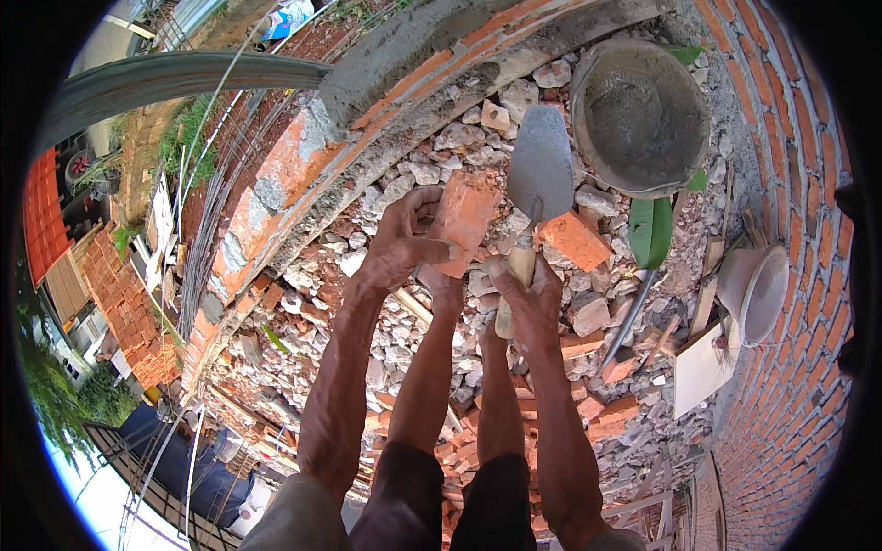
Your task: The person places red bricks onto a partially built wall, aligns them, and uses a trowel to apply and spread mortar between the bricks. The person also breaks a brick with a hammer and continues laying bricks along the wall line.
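Observation:
My left hand (401, 241) grips an orange-red brick (467, 220), thumb across its near edge and fingers round its left side. Wrapped round the wooden handle of a trowel (540, 163), my right hand (525, 296) holds the grey blade pointing away from me. The brick and the trowel are side by side and apart. Just right of the trowel's neck, another brick (575, 241) rests on the rubble. Beyond it to the right stands a round bucket (588, 151) with wet grey mortar (634, 119) in it.
Broken stone and brick rubble (597, 317) covers the ground around my legs. A low brick wall (303, 151) with mortar on top curves along the left. At the right rise a tall brick wall (781, 367), a second bucket (753, 285) and a pale board (706, 372).

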A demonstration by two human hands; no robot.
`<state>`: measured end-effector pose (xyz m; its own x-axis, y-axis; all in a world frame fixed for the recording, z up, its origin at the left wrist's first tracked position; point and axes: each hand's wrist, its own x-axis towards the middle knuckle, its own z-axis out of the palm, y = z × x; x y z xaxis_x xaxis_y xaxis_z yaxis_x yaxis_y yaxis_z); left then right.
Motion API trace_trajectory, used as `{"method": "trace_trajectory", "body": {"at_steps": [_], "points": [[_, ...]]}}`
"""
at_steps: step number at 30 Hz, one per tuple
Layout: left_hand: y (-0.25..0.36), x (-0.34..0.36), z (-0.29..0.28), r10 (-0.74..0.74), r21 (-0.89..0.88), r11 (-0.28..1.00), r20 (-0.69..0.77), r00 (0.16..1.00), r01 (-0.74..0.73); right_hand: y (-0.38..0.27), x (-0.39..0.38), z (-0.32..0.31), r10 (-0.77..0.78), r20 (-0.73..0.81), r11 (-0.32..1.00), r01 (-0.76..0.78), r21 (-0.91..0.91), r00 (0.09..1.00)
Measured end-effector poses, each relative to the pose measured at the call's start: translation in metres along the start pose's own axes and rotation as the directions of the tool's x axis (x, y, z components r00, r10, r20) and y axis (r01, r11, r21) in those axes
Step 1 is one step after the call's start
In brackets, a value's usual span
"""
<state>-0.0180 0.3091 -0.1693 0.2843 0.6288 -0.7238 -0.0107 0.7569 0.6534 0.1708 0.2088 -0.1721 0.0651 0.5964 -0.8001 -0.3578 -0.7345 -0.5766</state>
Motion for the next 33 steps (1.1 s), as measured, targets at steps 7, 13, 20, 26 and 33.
{"method": "trace_trajectory", "body": {"at_steps": [7,13,20,26,33], "points": [[0.066,-0.001,0.024,0.578,0.903,0.418,-0.182,0.795,-0.097,-0.003,-0.024,-0.005,0.015,-0.068,0.977,-0.029,-0.211,0.998],[0.104,0.028,0.020,0.823,0.982,0.168,-0.089,0.561,-0.091,0.041,-0.045,-0.050,0.028,-0.055,0.878,-0.051,-0.476,0.998],[0.118,0.065,0.004,0.842,0.988,0.146,-0.148,0.518,0.044,0.111,-0.074,-0.111,0.003,0.016,0.790,0.007,-0.613,1.000],[0.103,0.076,-0.006,0.868,0.970,0.236,-0.235,0.436,0.053,0.128,-0.075,-0.144,0.123,-0.014,0.581,-0.083,-0.810,0.992],[0.100,0.078,-0.012,0.857,0.968,0.227,-0.249,0.451,0.105,0.132,-0.070,-0.139,0.077,-0.028,0.614,-0.070,-0.786,0.997]]}}
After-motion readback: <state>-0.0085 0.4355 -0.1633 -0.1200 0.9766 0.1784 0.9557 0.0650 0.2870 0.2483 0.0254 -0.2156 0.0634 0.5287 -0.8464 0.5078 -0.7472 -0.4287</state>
